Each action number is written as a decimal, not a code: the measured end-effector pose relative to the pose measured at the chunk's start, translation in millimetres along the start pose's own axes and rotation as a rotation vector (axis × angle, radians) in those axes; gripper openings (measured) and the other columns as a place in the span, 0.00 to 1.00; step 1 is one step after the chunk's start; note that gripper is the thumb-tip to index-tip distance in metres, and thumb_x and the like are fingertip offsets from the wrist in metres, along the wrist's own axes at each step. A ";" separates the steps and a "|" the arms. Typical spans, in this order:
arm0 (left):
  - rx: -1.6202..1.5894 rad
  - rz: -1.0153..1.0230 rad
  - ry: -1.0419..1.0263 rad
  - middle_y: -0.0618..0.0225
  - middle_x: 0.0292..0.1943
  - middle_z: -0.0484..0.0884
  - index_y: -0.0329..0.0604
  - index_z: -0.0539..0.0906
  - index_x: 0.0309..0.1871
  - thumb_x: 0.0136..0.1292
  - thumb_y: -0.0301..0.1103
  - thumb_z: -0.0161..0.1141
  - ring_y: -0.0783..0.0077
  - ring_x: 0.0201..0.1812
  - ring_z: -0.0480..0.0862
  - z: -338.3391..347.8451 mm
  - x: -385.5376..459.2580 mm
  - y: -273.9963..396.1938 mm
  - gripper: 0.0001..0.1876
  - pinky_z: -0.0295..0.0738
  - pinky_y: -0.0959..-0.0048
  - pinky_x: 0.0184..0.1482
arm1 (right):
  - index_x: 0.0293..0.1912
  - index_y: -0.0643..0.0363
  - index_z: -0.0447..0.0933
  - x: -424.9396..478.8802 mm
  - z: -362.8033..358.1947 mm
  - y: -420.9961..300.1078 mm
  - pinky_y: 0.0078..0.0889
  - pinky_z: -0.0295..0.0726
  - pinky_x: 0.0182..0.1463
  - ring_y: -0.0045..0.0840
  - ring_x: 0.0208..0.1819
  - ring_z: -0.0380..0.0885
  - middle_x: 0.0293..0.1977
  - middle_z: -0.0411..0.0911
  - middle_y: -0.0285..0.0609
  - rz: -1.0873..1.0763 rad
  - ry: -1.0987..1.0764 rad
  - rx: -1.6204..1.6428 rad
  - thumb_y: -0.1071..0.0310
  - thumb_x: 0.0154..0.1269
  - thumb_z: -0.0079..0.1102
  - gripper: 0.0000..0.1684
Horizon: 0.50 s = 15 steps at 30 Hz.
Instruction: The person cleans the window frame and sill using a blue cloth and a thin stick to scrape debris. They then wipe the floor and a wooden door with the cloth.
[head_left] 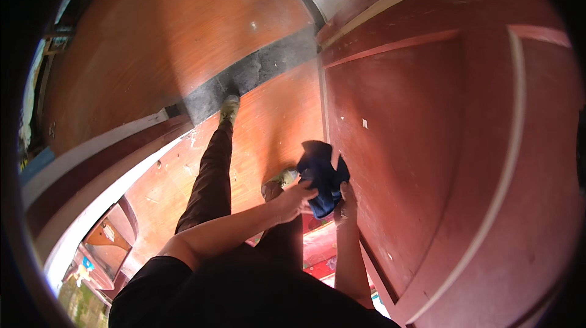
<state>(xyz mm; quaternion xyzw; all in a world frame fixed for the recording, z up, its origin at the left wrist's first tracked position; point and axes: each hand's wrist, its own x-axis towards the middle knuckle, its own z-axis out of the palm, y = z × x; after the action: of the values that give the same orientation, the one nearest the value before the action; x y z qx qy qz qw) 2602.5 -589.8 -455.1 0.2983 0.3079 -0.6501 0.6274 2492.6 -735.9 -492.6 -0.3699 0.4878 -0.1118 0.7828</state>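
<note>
A bunched dark blue cloth (322, 184) is held in front of my body at about waist height. My left hand (293, 200) grips its left edge, with the fingers partly behind the fabric. On the other side my right hand (347, 204) has hold of the lower right part, thumb upward. The cloth is crumpled and slightly blurred, so its exact kind does not show. Part of one shoe (287, 176) appears beyond my left hand, and the other shoe (230, 107) is at a dark threshold strip.
A red panelled wooden door (403, 154) stands close on my right. The dark threshold (256, 69) crosses the orange wood-look floor (261, 140). A door frame (114, 158) juts in at left, with wooden furniture (107, 245) below it. Pink-red patterned fabric (320, 245) shows behind my arms.
</note>
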 end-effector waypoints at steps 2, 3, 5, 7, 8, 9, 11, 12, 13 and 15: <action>0.098 -0.124 0.008 0.59 0.57 0.79 0.37 0.62 0.71 0.71 0.36 0.57 0.61 0.56 0.81 -17.6 29.6 -3.6 0.29 0.74 0.54 0.60 | 0.62 0.63 0.71 24.6 1.4 22.0 0.34 0.80 0.57 0.31 0.53 0.80 0.53 0.79 0.43 0.577 -0.297 0.319 0.56 0.70 0.56 0.27; 0.152 -0.186 -0.017 0.59 0.56 0.79 0.35 0.61 0.71 0.71 0.37 0.58 0.62 0.55 0.81 -25.7 42.8 1.0 0.31 0.75 0.55 0.59 | 0.65 0.63 0.69 40.0 2.8 37.4 0.35 0.80 0.57 0.32 0.53 0.79 0.55 0.78 0.45 0.779 -0.426 0.422 0.54 0.70 0.55 0.31; 0.189 -0.295 -0.097 0.60 0.55 0.79 0.31 0.57 0.73 0.69 0.39 0.61 0.66 0.54 0.81 -50.7 67.9 7.1 0.36 0.75 0.59 0.57 | 0.60 0.62 0.73 48.9 10.3 70.3 0.32 0.81 0.55 0.31 0.50 0.81 0.51 0.79 0.45 0.621 -0.158 0.143 0.57 0.68 0.55 0.26; 0.170 -0.344 -0.096 0.61 0.54 0.79 0.28 0.58 0.72 0.69 0.41 0.62 0.68 0.53 0.81 -80.7 86.8 22.7 0.38 0.75 0.61 0.55 | 0.58 0.63 0.75 83.0 26.1 100.8 0.30 0.81 0.54 0.29 0.47 0.81 0.48 0.81 0.44 0.521 -0.176 -0.122 0.65 0.64 0.56 0.24; 0.133 -0.312 -0.101 0.62 0.53 0.80 0.32 0.62 0.69 0.69 0.43 0.62 0.69 0.52 0.82 -101.4 96.8 30.5 0.34 0.76 0.62 0.55 | 0.58 0.63 0.75 111.6 30.3 113.8 0.30 0.80 0.54 0.27 0.47 0.80 0.46 0.81 0.44 0.449 -0.266 -0.414 0.69 0.61 0.57 0.25; 0.102 -0.280 -0.113 0.64 0.52 0.81 0.35 0.67 0.66 0.68 0.46 0.62 0.69 0.52 0.82 -119.9 106.1 39.7 0.31 0.76 0.63 0.55 | 0.59 0.64 0.75 135.7 17.1 141.2 0.30 0.79 0.54 0.27 0.47 0.80 0.45 0.81 0.44 0.420 -0.262 -0.585 0.73 0.58 0.56 0.26; 0.051 -0.222 -0.113 0.65 0.52 0.81 0.38 0.72 0.62 0.68 0.48 0.61 0.71 0.52 0.82 -161.6 126.1 55.2 0.27 0.78 0.64 0.54 | 0.59 0.66 0.74 165.2 45.0 149.1 0.32 0.79 0.53 0.27 0.46 0.80 0.43 0.82 0.46 0.154 -0.181 -0.871 0.78 0.55 0.52 0.29; 0.071 -0.190 -0.070 0.65 0.52 0.81 0.38 0.72 0.62 0.69 0.47 0.61 0.72 0.52 0.82 -181.8 136.1 64.7 0.27 0.78 0.65 0.54 | 0.58 0.66 0.74 180.3 67.2 144.0 0.32 0.78 0.54 0.31 0.46 0.80 0.44 0.81 0.48 0.078 -0.183 -0.841 0.78 0.53 0.49 0.29; 0.108 -0.159 -0.023 0.66 0.53 0.81 0.38 0.73 0.62 0.69 0.47 0.61 0.73 0.53 0.82 -195.5 145.2 76.4 0.26 0.79 0.66 0.54 | 0.57 0.67 0.74 201.2 72.3 139.1 0.38 0.78 0.54 0.41 0.46 0.79 0.43 0.79 0.54 -0.138 -0.259 -1.201 0.79 0.51 0.48 0.30; 0.159 -0.081 0.066 0.65 0.55 0.80 0.39 0.72 0.63 0.69 0.46 0.61 0.73 0.55 0.80 -210.2 163.1 94.5 0.26 0.79 0.67 0.55 | 0.57 0.61 0.76 246.5 73.9 149.8 0.46 0.79 0.47 0.52 0.45 0.75 0.46 0.76 0.55 -0.425 -0.233 -1.544 0.80 0.51 0.53 0.30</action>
<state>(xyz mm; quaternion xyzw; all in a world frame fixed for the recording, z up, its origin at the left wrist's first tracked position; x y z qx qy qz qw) 2691.6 -532.2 -716.8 0.3559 0.2877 -0.6872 0.5642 2650.3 -728.1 -745.0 -0.9000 0.2622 0.1494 0.3145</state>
